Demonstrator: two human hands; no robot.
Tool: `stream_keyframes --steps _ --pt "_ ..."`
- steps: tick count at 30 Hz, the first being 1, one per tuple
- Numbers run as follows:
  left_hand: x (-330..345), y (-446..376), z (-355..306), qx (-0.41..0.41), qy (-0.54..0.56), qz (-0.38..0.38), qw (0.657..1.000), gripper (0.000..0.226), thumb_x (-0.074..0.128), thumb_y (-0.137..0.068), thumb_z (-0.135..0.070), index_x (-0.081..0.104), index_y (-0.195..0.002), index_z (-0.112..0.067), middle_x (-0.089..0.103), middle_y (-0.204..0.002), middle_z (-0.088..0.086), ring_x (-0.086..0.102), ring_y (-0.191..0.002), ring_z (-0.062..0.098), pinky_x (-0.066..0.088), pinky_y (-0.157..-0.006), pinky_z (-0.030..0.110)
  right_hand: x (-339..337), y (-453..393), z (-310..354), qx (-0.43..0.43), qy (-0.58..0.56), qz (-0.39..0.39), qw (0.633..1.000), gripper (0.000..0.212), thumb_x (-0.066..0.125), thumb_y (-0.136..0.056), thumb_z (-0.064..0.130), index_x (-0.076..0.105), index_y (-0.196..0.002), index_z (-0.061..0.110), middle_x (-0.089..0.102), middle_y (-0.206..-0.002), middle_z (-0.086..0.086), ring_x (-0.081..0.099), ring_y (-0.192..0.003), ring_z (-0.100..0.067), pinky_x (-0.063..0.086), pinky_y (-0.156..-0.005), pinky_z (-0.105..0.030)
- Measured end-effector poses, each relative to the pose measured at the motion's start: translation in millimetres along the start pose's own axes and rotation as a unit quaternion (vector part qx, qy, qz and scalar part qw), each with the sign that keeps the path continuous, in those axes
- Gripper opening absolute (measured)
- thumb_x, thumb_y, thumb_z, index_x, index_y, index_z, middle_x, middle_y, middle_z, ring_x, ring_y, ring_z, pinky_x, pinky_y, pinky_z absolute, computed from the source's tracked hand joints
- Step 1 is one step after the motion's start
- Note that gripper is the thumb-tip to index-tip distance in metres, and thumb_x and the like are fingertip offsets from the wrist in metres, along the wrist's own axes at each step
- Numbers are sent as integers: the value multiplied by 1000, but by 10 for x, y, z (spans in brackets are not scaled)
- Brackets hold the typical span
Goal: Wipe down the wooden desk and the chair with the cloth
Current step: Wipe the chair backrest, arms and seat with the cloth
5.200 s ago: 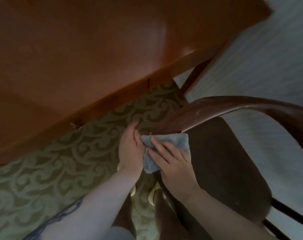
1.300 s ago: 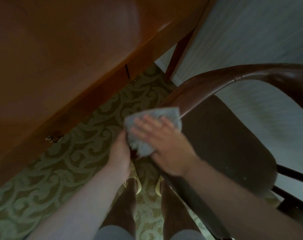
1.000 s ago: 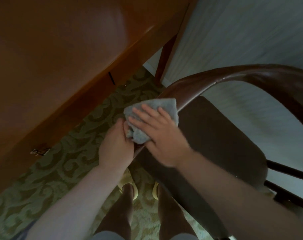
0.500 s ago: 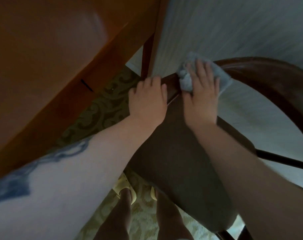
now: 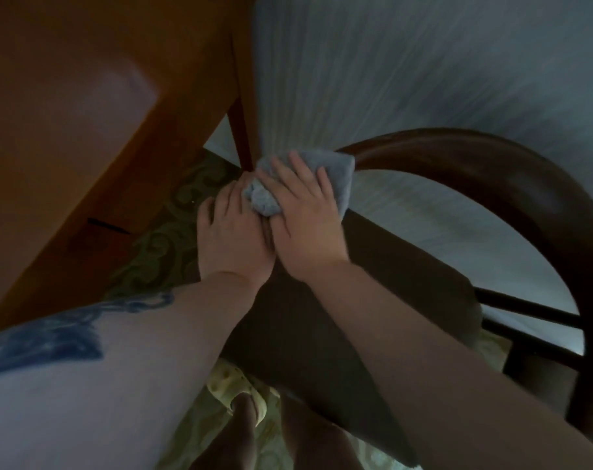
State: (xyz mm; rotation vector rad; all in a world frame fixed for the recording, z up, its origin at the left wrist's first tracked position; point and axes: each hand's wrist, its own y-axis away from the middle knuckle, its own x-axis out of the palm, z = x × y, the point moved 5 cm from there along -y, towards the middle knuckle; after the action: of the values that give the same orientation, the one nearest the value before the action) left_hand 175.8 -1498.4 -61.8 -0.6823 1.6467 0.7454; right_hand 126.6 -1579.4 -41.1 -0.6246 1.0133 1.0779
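1. Here we saw the right hand pressing the blue cloth onto the chair rail, near its left end, fingers spread and lightly curved over it.
2. The left hand lay just beside, fingers curled on the rail, touching the cloth's bunched edge.
3. The desk stood left of the chair, over patterned carpet.

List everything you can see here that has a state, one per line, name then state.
cloth: bunched, draped over the chair's curved rail, pressed under the right hand
right hand: fingers spread flat on the cloth
left hand: resting on the chair beside the cloth; grip hidden
chair: upright beside the desk, seat bare
wooden desk: bare where visible
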Motion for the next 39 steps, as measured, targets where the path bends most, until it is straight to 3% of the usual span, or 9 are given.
stream_keyframes --steps 2,6,12,18,22,25,30,36,39 --pt "-18 -25 -21 -18 -1 -3 1000 52 31 -97 -35 34 -146 -17 45 -146 5 40 -135 20 29 -112 42 -200 -126 -337 -13 45 -11 999 54 42 -92 23 40 -146 24 34 -156 2 16 -148 -15 -4 -120 -36" --pt "10 -35 -32 -34 3 16 999 53 17 -100 -38 29 -149 -22 39 -151 0 36 -137 17 25 -116 40 -475 113 -790 164 41 -158 973 62 35 -88 18 36 -149 23 27 -159 1 9 -150 -18 -1 -121 -44" --pt "-5 -11 -45 -52 -22 24 998 50 26 -97 -36 40 -141 -17 49 -141 5 43 -132 21 27 -113 42 -188 -221 -123 -45 51 28 997 50 44 -95 26 43 -144 23 42 -150 3 25 -144 -16 -3 -119 -35" --pt "1 -29 -13 -49 3 23 999 55 12 -99 -40 32 -148 -21 41 -149 1 37 -137 18 26 -115 42 -569 70 -800 167 45 -175 969 50 44 -89 22 49 -139 16 46 -145 -3 27 -144 -22 6 -121 -44" --pt "-6 -23 1 -50 16 14 999 51 18 -99 -37 40 -141 -20 49 -142 2 44 -132 19 30 -113 41 -285 -274 -160 14 63 19 998 38 38 -93 32 60 -120 17 59 -119 -4 50 -120 -27 29 -108 -43" --pt "0 -30 24 -38 48 12 998 51 17 -100 -38 39 -143 -20 50 -141 2 46 -130 20 32 -111 41 -470 -731 -493 91 153 128 976 43 31 -99 46 61 -109 16 62 -108 -12 56 -107 -33 34 -83 -39" --pt "18 -39 31 -28 63 -1 998 47 22 -102 -37 41 -142 -20 53 -138 1 49 -128 19 33 -111 40 -1001 -218 -1018 262 223 -89 935 38 37 -97 33 58 -117 8 59 -116 -15 48 -117 -33 24 -110 -45" --pt "26 -40 60 -28 65 -10 997 45 23 -101 -35 46 -136 -20 57 -134 2 51 -125 19 36 -107 41 -236 -555 -141 18 119 94 988 35 34 -94 41 62 -100 19 64 -107 -5 52 -109 -28 28 -104 -39" --pt "20 -21 47 -26 84 -10 996 45 25 -101 -35 44 -139 -21 53 -139 1 48 -129 18 33 -108 42 -447 -401 -589 57 95 -3 994 39 44 -88 35 64 -112 13 64 -116 -10 51 -117 -30 23 -107 -39"
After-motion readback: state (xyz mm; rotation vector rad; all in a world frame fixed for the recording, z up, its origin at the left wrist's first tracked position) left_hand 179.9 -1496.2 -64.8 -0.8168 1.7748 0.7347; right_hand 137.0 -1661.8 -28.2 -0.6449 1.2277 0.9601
